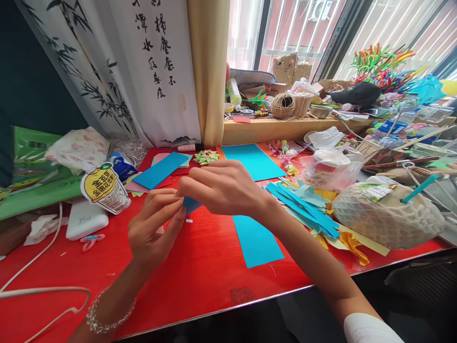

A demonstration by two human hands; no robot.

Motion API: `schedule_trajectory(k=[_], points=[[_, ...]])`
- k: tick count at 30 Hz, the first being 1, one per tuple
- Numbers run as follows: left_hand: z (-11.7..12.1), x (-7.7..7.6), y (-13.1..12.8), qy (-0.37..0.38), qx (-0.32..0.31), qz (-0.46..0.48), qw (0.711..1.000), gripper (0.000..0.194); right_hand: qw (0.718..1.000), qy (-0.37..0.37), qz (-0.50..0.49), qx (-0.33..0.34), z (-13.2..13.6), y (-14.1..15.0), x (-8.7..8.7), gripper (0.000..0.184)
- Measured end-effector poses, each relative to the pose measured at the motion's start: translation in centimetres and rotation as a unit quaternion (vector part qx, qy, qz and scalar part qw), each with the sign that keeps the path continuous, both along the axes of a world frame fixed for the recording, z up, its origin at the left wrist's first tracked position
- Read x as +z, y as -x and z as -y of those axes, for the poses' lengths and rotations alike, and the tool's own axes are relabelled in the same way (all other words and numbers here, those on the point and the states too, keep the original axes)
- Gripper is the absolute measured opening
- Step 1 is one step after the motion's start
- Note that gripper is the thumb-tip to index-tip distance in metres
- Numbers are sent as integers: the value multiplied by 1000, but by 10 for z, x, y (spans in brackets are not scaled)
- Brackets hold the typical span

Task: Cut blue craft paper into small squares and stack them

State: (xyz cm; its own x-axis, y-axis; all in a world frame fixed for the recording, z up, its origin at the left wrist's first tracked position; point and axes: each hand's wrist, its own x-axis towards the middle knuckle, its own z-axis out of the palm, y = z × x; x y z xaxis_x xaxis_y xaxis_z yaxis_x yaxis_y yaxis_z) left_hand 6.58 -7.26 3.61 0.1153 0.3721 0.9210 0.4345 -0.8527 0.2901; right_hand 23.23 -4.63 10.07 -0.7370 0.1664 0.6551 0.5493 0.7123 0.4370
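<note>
Both hands meet above the red table, pinching a small piece of blue paper (192, 205) between them. My left hand (153, 228) grips its left side between thumb and fingers. Over its top and right side bends my right hand (221, 186), its fingertips partly hidden behind the knuckles. Most of the paper is covered by the fingers, so its full shape cannot be made out. Under my right wrist lies a blue paper strip (257, 243). Beyond the hands are a blue paper rectangle (160, 170) and a larger blue sheet (252, 161).
Blue and yellow paper scraps (307, 209) pile up at the right, beside a net-wrapped coconut (385, 214) with a straw. A white power bank (86, 219) and a white cable (43, 291) lie at the left. Craft supplies crowd the windowsill (257, 126). A folded paper piece (206, 157) sits at the back.
</note>
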Motion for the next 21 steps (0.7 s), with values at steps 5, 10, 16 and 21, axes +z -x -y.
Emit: schedule_trajectory(k=[5, 10, 16, 21], points=[[2, 0, -1, 40, -11, -12, 999, 22, 1000, 21, -18, -15, -3, -7, 5, 34], [2, 1, -2, 61, -26, 10, 998, 20, 998, 51, -30, -22, -4, -8, 6, 33], [2, 0, -5, 104, -45, 24, 993, 16, 991, 97, -80, -35, -8, -15, 12, 28], [3, 0, -7, 123, -64, 21, 990, 18, 982, 132, -125, -60, -10, -23, 20, 28]])
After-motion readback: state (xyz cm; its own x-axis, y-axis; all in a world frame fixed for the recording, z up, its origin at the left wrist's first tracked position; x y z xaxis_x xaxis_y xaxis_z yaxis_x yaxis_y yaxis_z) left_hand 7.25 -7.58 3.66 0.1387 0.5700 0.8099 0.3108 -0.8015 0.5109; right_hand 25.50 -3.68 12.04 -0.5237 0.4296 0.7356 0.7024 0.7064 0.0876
